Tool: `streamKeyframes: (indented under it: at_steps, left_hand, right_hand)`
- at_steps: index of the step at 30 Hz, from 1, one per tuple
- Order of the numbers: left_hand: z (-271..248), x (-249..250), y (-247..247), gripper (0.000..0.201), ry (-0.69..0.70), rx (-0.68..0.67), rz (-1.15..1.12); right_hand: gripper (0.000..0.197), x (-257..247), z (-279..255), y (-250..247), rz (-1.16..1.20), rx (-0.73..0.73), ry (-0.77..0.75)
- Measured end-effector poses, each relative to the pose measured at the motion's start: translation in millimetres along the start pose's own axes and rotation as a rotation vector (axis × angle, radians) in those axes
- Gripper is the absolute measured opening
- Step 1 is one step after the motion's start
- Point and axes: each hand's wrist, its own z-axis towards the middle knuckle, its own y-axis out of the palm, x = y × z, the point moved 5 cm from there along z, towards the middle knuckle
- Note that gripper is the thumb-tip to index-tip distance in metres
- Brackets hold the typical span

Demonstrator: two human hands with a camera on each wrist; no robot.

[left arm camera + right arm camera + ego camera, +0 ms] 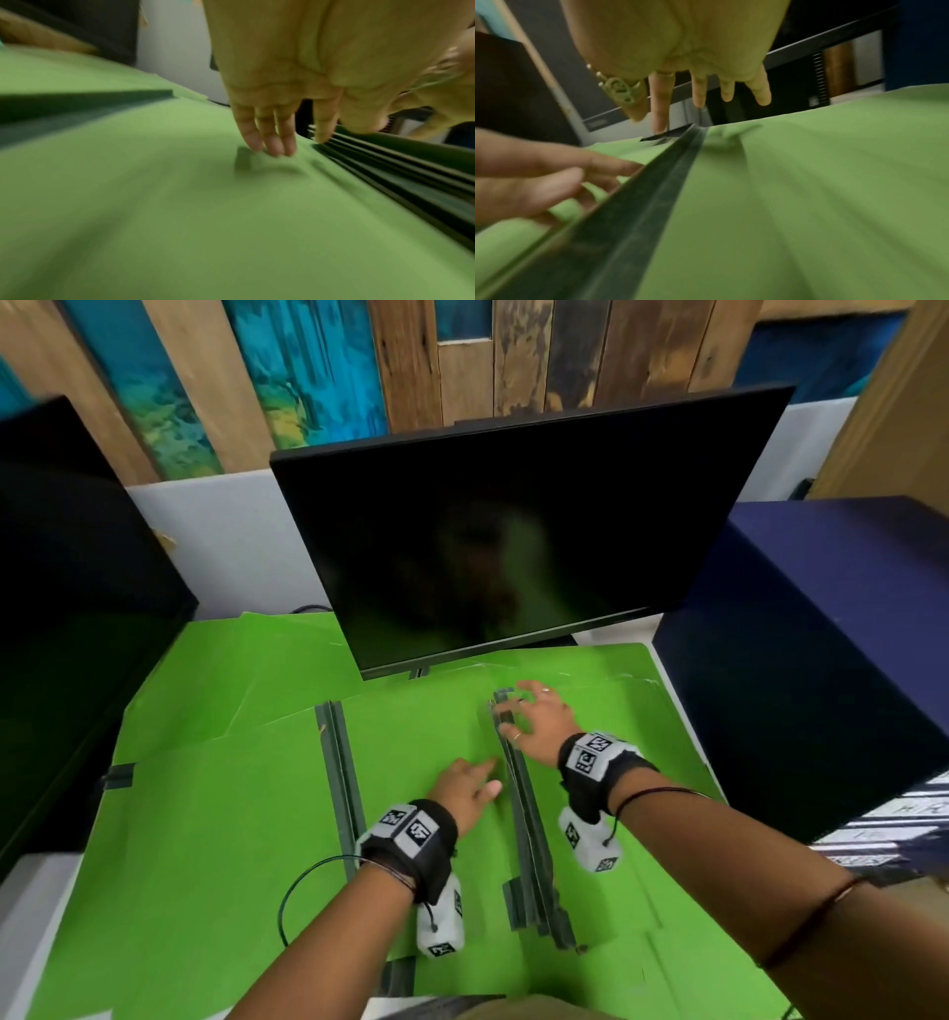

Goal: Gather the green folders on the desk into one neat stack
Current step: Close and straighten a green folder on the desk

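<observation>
Forearms enter from the lower edge of the head view, each wrist strapped with a marker-tagged camera band. Left hand [470, 788] lies flat at frame centre, fingers straight, pressing a green folder [421, 752]. Right hand [536, 721], just right of it, has fingers spread and loosely bent over the far end of a dark spine strip [524, 809]; whether it pinches the strip cannot be told. Green folders [205, 814] lie opened and overlapping across nearly the whole desk, a second dark strip [339, 773] left of centre. A dark monitor [513, 531] stands above centre, a second black screen [77, 608] at left, a navy box [821, 634] at right, painted wood planks [308, 367] along the top.

Left wrist view: straight fingertips [272, 146] touch the green sheet [180, 203]; layered dark edges [398, 172] run toward lower right.

Right wrist view: spread fingers [659, 105] hang over the strip's [641, 203] far end, the forefinger tip seemingly touching it.

Judged handling: thin card, light, flexible, prone to sliding; best taken by the stiffer spine strip. The white desk surface [31, 916] shows only at the lower left.
</observation>
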Motion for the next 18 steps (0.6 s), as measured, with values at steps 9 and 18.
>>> streamKeyframes:
  at_steps: [9, 18]
  left_hand:
    - [-1, -105, -72, 0.096, -0.509, 0.259, 0.249]
    - [29, -139, -114, 0.12, -0.47, 0.146, 0.311]
  right_hand:
    - [0.055, 1, 1, 39, -0.503, -0.262, 0.114]
    - [0.057, 8, 0, 37, -0.377, -0.263, 0.171]
